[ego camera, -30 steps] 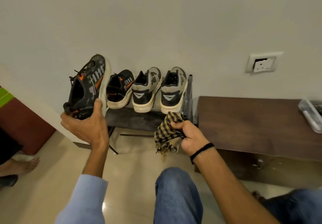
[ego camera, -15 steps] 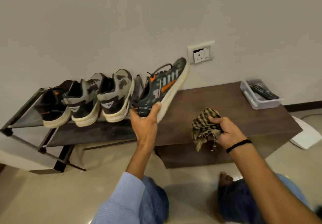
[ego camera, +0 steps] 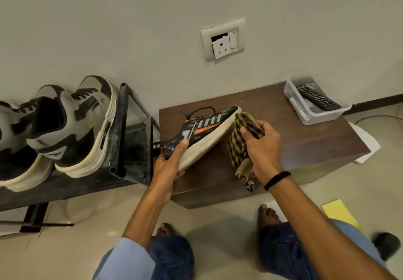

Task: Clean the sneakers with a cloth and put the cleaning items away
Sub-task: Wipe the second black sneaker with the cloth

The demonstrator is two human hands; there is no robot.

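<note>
My left hand (ego camera: 169, 163) grips the heel end of a black sneaker with orange and white stripes (ego camera: 202, 128), holding it tilted over the brown wooden cabinet (ego camera: 305, 149). My right hand (ego camera: 261, 146) holds a bunched tan-and-black checked cloth (ego camera: 239, 140), which touches the pale sole near the sneaker's toe. A pair of grey and black sneakers (ego camera: 72, 127) stands heels out on the dark metal shoe rack (ego camera: 122, 149) at the left.
A clear plastic tray (ego camera: 314, 114) with a black remote (ego camera: 317, 97) sits on the cabinet's far right corner. A wall socket (ego camera: 223, 39) is above. My bare feet are on the tiled floor, with a yellow sheet (ego camera: 339, 212) at right.
My left hand carried the striped sneaker from the rack down over the cabinet. My right hand brought the cloth against its sole. The view swung right.
</note>
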